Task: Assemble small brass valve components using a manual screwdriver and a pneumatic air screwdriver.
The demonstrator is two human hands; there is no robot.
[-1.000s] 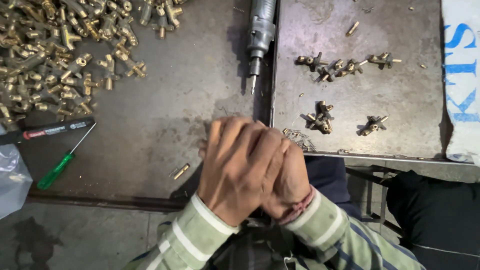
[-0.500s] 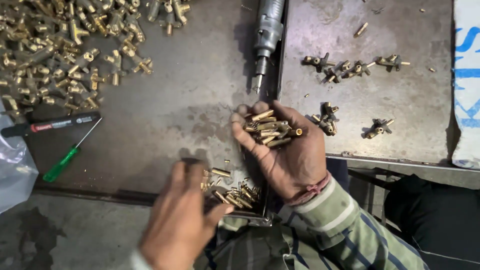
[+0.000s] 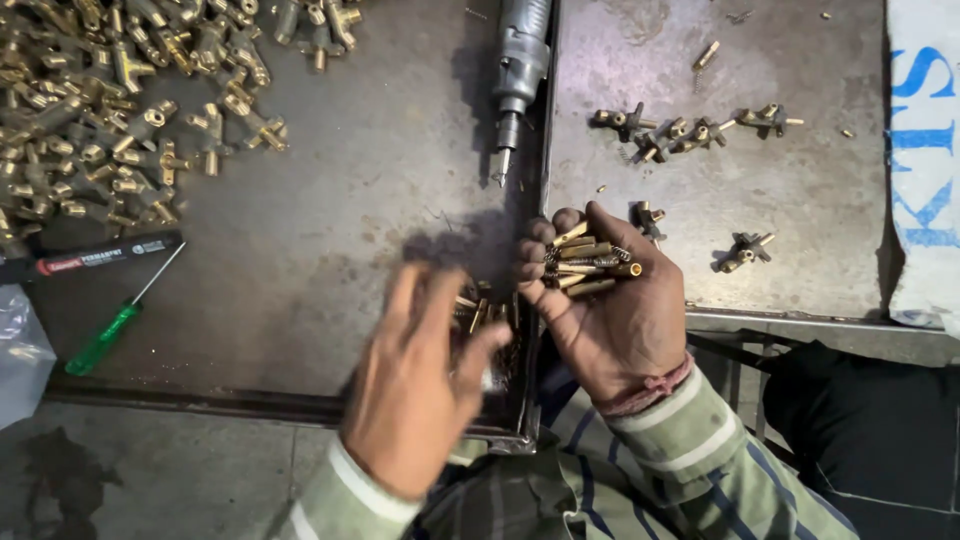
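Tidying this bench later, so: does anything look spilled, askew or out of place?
Mostly orderly. A few stray brass bits lie loose on the right metal tray, apart from the assembled fittings. The green screwdriver lies askew beside the marker.

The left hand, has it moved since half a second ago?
Yes. The left hand has risen up the view, closer to the grey power screwdriver lying on the dark metal table.
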